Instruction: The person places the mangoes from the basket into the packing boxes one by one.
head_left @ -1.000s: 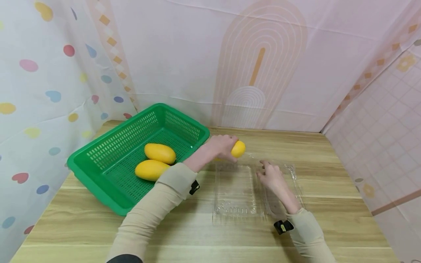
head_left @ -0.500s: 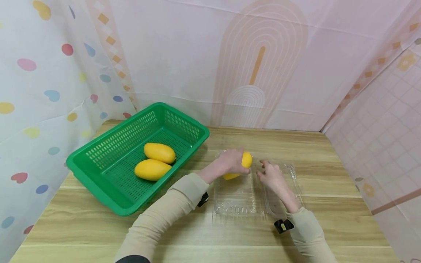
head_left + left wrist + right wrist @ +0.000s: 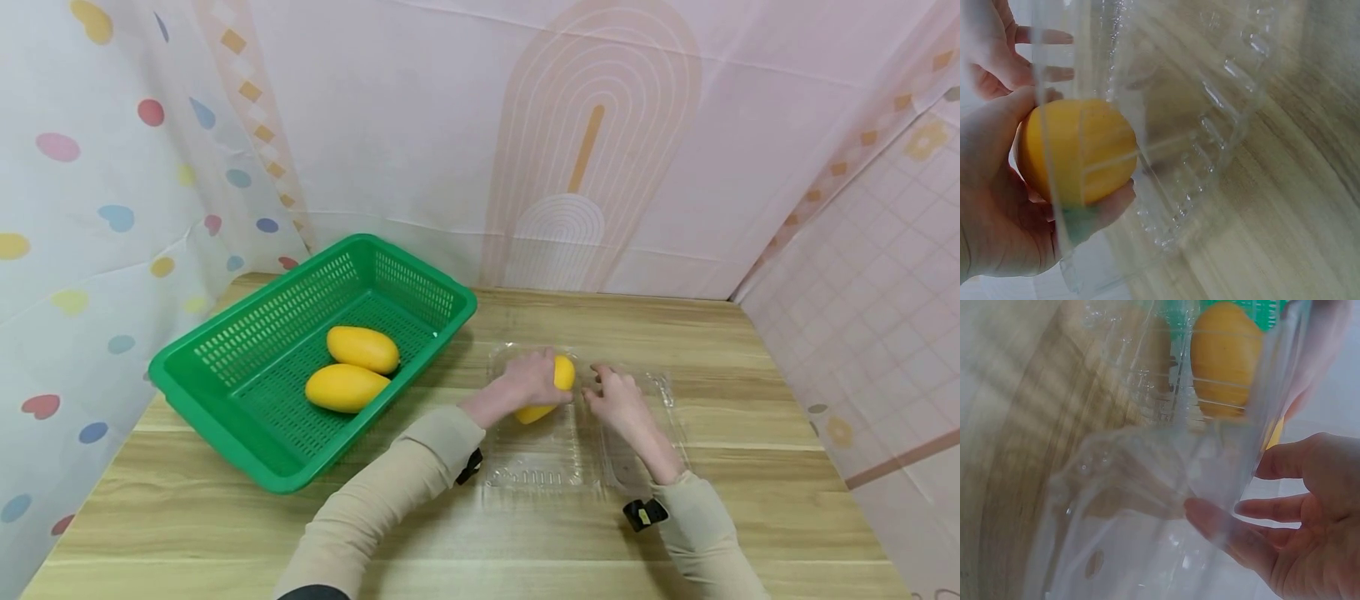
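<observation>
Two mangoes (image 3: 363, 348) in basket (image 3: 412, 287), one (image 3: 565, 372) in clamshell (image 3: 534, 458)

Container (image 3: 534, 477): thin clear plastic, glossy, bright highlights along ribbed edge. Basket (image 3: 281, 482): moulded plastic, perforated sides, slight sheen. Yellow fruit (image 3: 1094, 147): smooth skin, soft sheen. Tabletop (image 3: 517, 558): wood-grain surface, smooth, faintly reflective. Backdrop (image 3: 397, 125): looks like cloth, matt, lightly creased. Sleeves (image 3: 375, 500): matt fabric, wrinkled.

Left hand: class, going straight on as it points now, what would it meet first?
Gripping the yellow fruit, the left hand would probably meet the side wall of the clear container nearest the right hand; depth is unclear, so it might pass over it.
</observation>
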`<state>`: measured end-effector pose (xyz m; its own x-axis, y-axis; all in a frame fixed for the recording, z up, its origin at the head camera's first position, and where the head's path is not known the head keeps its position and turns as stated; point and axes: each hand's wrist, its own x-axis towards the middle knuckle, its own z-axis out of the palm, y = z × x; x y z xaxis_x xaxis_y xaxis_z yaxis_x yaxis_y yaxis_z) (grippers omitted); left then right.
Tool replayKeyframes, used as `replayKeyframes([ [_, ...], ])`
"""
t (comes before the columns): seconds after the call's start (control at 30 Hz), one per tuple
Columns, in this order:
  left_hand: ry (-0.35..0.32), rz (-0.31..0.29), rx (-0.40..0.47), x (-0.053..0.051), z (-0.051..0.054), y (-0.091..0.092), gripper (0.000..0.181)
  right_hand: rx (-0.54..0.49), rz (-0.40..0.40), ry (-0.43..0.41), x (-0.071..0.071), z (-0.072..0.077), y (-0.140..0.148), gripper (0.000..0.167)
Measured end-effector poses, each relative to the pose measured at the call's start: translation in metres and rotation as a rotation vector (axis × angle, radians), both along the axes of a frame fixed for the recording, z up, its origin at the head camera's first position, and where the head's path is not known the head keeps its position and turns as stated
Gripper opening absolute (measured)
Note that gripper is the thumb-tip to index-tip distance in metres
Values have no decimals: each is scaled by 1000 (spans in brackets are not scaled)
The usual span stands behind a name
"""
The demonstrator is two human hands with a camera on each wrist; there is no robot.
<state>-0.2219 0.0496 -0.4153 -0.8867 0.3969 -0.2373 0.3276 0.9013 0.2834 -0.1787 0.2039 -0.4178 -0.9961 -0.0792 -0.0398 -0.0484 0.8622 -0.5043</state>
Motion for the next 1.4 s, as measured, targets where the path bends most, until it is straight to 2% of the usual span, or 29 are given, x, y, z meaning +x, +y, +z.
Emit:
replayKeyframes([
  [0.3, 10, 13, -2, -1, -2, 0, 80, -5, 6, 36, -2, -1, -1, 47],
  [0.6, -17, -7, 45, -3, 3, -3, 70, 6, 6, 60, -3, -1, 0, 45],
  [0.77, 18, -41, -13, -3, 9, -6, 69, 1, 3, 56, -3, -1, -1, 44],
  [0.87, 46, -67, -65, -4, 13, -8, 59, 2, 0, 51, -3, 0, -1, 44],
  [1.0, 31, -77, -55, -6, 22, -14, 45, 3, -5, 48, -3, -1, -1, 44],
  [1.13, 0, -44, 16, -8, 33, -24, 44, -9, -3, 38, -2, -1, 0, 45],
  [1.23, 10, -25, 68, -10, 41, -35, 46, -10, -1, 33, -2, 0, -1, 45],
  [1.4, 39, -6, 81, -17, 58, -55, 50, -9, -5, 34, -2, 1, -1, 45],
])
